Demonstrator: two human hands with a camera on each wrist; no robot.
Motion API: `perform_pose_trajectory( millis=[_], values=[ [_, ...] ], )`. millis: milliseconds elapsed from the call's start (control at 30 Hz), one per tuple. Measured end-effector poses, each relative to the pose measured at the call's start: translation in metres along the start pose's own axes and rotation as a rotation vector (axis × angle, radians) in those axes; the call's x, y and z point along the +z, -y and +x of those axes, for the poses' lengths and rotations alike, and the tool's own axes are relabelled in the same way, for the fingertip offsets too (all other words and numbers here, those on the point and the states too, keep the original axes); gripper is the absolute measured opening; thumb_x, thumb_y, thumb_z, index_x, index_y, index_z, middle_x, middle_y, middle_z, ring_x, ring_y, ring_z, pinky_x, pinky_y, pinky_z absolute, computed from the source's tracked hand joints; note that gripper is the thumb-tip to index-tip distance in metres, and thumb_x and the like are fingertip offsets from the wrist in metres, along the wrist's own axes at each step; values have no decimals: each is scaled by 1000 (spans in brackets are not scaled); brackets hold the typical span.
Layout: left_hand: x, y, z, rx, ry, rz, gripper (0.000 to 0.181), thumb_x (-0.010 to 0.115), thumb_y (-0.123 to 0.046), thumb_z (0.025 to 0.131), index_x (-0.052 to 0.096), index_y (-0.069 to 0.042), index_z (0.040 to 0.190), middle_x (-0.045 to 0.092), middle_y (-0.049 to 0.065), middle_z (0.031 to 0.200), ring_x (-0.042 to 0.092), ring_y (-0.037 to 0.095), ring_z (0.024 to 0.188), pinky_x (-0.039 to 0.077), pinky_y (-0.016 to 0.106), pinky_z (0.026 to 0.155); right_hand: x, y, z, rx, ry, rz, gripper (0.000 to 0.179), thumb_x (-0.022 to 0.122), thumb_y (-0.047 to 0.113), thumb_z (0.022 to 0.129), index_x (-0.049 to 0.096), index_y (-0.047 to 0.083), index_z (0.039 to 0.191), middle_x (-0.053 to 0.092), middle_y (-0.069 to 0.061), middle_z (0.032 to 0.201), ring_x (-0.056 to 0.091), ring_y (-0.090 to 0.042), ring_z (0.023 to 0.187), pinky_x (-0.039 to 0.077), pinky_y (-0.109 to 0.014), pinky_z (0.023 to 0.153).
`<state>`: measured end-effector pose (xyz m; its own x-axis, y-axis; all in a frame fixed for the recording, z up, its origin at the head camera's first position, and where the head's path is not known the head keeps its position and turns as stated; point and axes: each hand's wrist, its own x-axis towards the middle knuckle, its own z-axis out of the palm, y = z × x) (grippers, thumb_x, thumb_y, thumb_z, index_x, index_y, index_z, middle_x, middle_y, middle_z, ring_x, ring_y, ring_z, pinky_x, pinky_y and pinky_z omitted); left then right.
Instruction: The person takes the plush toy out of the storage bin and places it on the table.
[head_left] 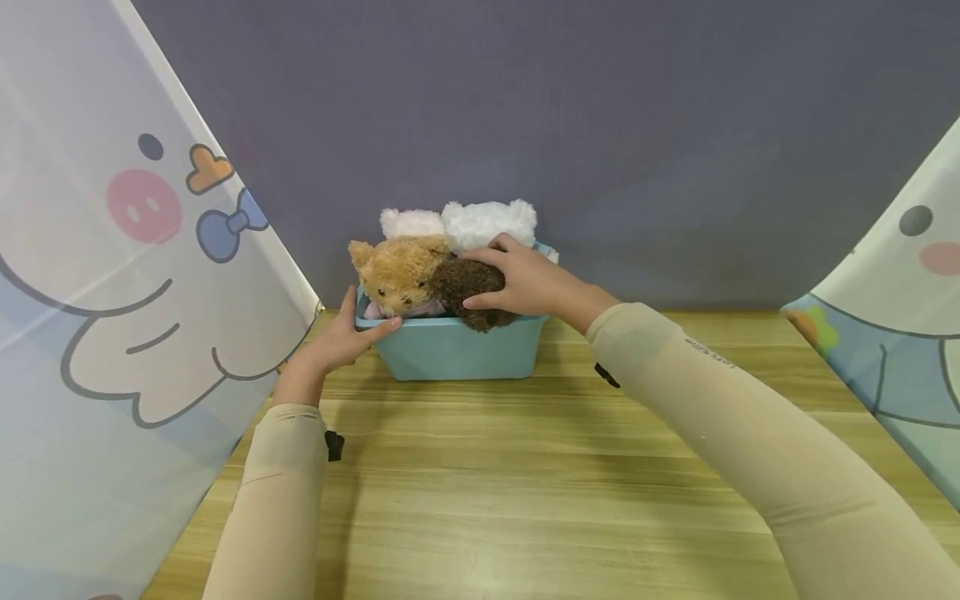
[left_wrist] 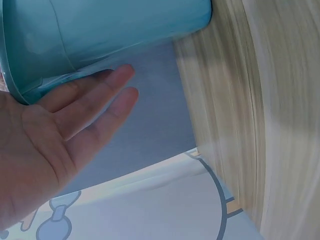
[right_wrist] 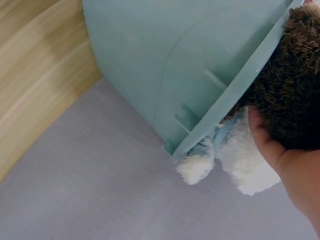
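Observation:
A light blue plastic bin holds several plush toys. My right hand holds a dark brown plush toy at the bin's front right, thumb and fingers spread around its fur. In the right wrist view, that brown fur bulges over the rim. My left hand touches the bin's left front corner. Its thumb lies along the rim, and the left wrist view shows the other fingers nearly straight against the outside wall. A tan plush toy with ears sits left of the brown one.
Two white plush toys rise at the back of the bin. Behind stands a grey wall. Printed cartoon sheets hang on both sides of the wood-grain table.

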<state>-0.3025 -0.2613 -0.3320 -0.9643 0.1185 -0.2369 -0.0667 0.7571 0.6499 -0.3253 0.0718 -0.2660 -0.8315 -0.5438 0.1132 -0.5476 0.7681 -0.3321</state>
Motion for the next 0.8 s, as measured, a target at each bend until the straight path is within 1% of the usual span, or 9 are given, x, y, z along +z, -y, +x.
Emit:
perform_pose_trajectory(
  millis=[167,267,400,533,633,800],
  values=[
    [0,-2,-2,-10,-1,24,132,51,-89,90,-44,-25,157,-13,30,176,42,58,149,36,71,120,1,-4,-3,-30,-24,43,82,71,64,96,41,33,165,44,-8,152,56,-29,126,51,-53,103],
    [1,-2,-2,-14,-2,30,133,50,-90,90,-44,-24,157,-10,31,176,41,58,150,34,71,121,3,-8,-4,-55,-43,52,81,72,64,96,42,32,164,45,-8,151,55,-28,127,50,-54,105],
    [2,-2,-3,-18,-2,32,135,51,-90,89,-43,-22,158,-5,33,175,45,56,147,42,69,117,6,-13,-6,-79,-71,71,80,73,62,95,45,31,163,46,-7,151,54,-28,131,49,-55,108],
    [2,-5,-4,-21,5,23,135,53,-89,89,-43,-22,158,-6,33,175,46,56,146,47,67,112,7,-16,-7,-83,-95,93,77,75,61,95,48,32,161,47,-4,149,53,-27,132,48,-55,110],
    [2,-6,-5,-26,8,17,136,54,-89,88,-43,-23,158,-6,32,176,45,56,147,47,66,112,7,-17,-8,-94,-117,119,73,76,58,95,51,32,159,50,-3,146,54,-26,131,49,-54,109],
    [1,-6,-7,-33,1,27,135,53,-90,88,-41,-24,159,2,33,176,50,55,144,48,66,112,7,-22,-8,-141,-170,219,66,82,48,94,58,30,152,54,-1,142,56,-25,131,50,-55,110]
  ],
)
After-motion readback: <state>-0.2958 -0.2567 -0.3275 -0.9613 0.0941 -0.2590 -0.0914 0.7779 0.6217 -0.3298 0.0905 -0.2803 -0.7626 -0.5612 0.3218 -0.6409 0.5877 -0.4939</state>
